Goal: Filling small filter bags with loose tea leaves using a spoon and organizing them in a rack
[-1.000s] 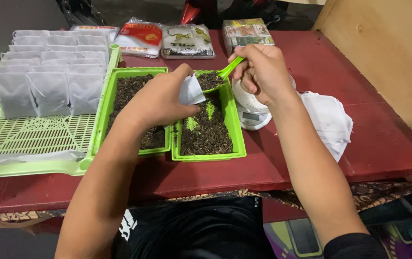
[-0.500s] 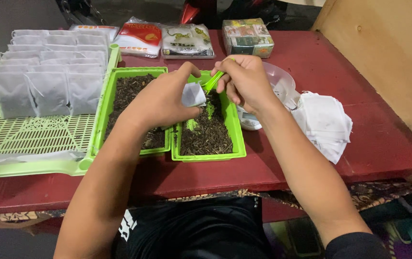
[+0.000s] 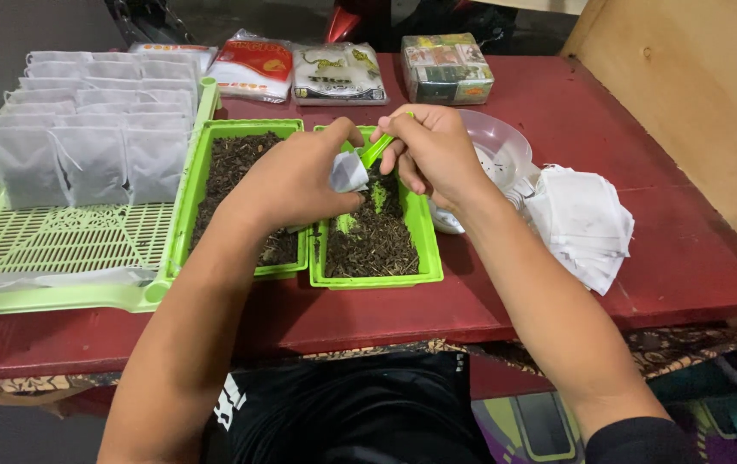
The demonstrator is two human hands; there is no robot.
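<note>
Near edge: two bare forearms reach forward over the red table (image 3: 643, 283); dark clothing shows below.
Green trays: two shallow trays of dark loose leaf stand side by side, touching. Left tray (image 3: 186, 215); right tray (image 3: 430, 249), with bare green patches where the leaf is scraped thin.
Left hand (image 3: 287, 185): closed in a pinch on one small white bag (image 3: 348, 172), held above the gap between the two trays, mouth turned toward the right hand.
Right hand (image 3: 437, 155): closed around the handle of one green scoop (image 3: 377, 148), over the far end of the right tray.
Key relation: the scoop bowl lies just right of the bag and at its mouth, touching or nearly so; contact cannot be confirmed. The scoop's long axis runs from the right hand down and leftward to the bag. The right hand is nearer the scoop bowl; the left hand alone carries the bag.
Right side: one pile of empty white bags (image 3: 583, 219), just beside the right forearm; count not readable.
Behind right hand: one clear bowl (image 3: 502, 142) on a small scale, mostly hidden.
Left side: one slotted green tray (image 3: 51, 249) holding rows of filled white bags (image 3: 85, 129), standing upright; exact number not countable.
Far edge: two flat packets (image 3: 334, 73) and one wrapped box (image 3: 446, 64).
</note>
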